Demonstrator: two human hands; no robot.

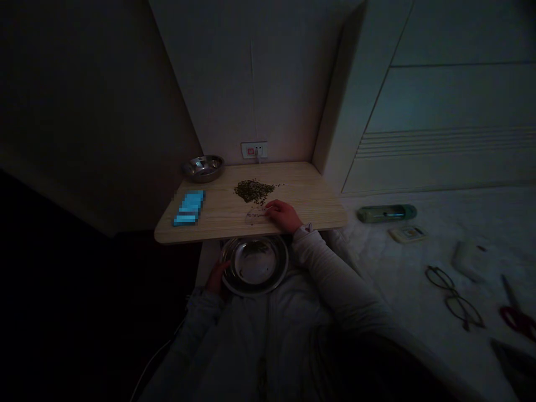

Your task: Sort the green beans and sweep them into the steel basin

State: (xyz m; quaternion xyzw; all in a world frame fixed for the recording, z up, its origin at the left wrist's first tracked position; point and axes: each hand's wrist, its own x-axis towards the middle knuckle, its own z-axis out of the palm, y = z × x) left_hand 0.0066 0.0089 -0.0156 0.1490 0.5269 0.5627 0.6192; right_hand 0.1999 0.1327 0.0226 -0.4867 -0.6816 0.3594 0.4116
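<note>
A heap of small dark-green grains [252, 191], like beans or seeds, lies spread on a light wooden table [301, 190]. At its near side my right hand [285, 216] rests low over the tabletop, fingers closed on the edge of a clear, rounded plastic piece [254, 215]. Some grains show at that piece; whether they are under or on it I cannot tell. Below the table's front edge, a wide metal bowl [282, 268] sits at my lap, tilted toward me. My left hand [215, 278] grips its left rim. A few specks lie inside the bowl.
Another metal bowl [204, 170] stands at the table's back left, behind a lit phone [189, 207]. A wall socket [254, 150] with a plug is behind the table. On the white bedding at right lie a green case [387, 213], glasses [454, 296] and scissors [517, 318].
</note>
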